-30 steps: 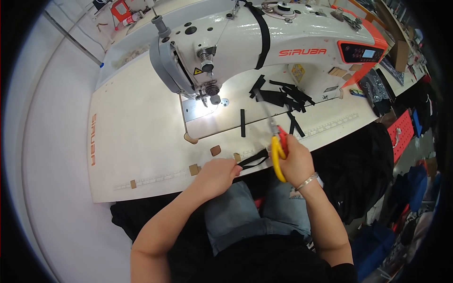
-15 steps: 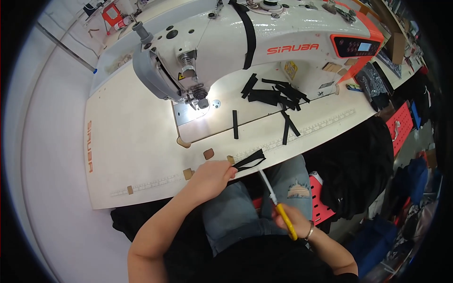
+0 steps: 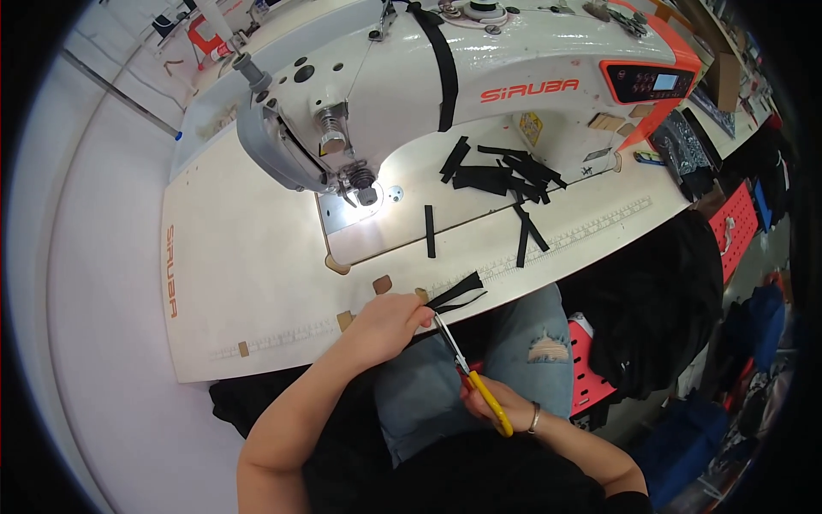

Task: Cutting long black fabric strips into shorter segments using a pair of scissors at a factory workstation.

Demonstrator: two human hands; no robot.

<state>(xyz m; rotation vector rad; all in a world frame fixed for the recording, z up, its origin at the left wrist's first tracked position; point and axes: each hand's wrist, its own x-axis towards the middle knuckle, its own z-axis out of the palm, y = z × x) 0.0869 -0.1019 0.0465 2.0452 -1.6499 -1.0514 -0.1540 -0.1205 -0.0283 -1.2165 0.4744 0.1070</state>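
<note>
My left hand [image 3: 387, 326] is closed at the table's front edge, pinching black fabric strips [image 3: 458, 291]. One wide piece and one thin strip fan out to the right of its fingers, with their far ends apart. In my right hand [image 3: 495, 403], low over my lap, is a pair of scissors [image 3: 485, 396] with yellow handles. The blades point up and left, and their tips reach the fingertips of my left hand and the near end of the strips. Whether the blades touch the fabric, I cannot tell.
A white sewing machine [image 3: 522, 64] with its lamp lit stands behind my hands on the pale table [image 3: 248, 265]. Several black strips [image 3: 505, 176] lie piled under its arm. A single strip [image 3: 430, 231] lies nearer. Dark cloth [image 3: 655, 300] hangs at the right.
The scissors have moved left and upward, their tips now beside my left fingers. The thin strip's far end, earlier together with the wide piece, now stands apart. The view has shifted slightly.
</note>
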